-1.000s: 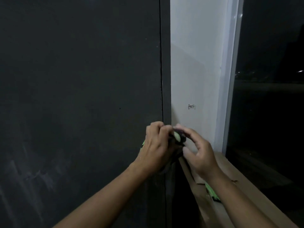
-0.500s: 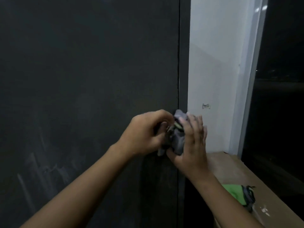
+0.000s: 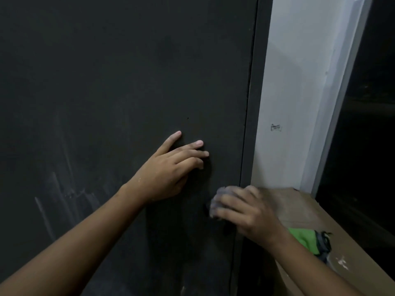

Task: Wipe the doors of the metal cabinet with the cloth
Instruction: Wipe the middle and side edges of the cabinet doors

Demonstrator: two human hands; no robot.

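The dark metal cabinet door (image 3: 119,86) fills the left and middle of the head view, with pale streaks low on its left side. My left hand (image 3: 168,174) lies flat against the door, fingers spread and straight. Lower right of it, my right hand (image 3: 243,212) presses a small grey cloth (image 3: 215,199) against the door near its right edge. The hand is blurred and covers most of the cloth.
A white wall (image 3: 299,99) and a pale window frame (image 3: 342,86) stand right of the cabinet, with dark glass (image 3: 372,124) beyond. A brown ledge (image 3: 303,210) below carries a green and grey cloth item (image 3: 310,240).
Both hands held the cloth together at the door's right edge. My left hand has let go and moved up-left onto the door. My right hand has carried the cloth down.
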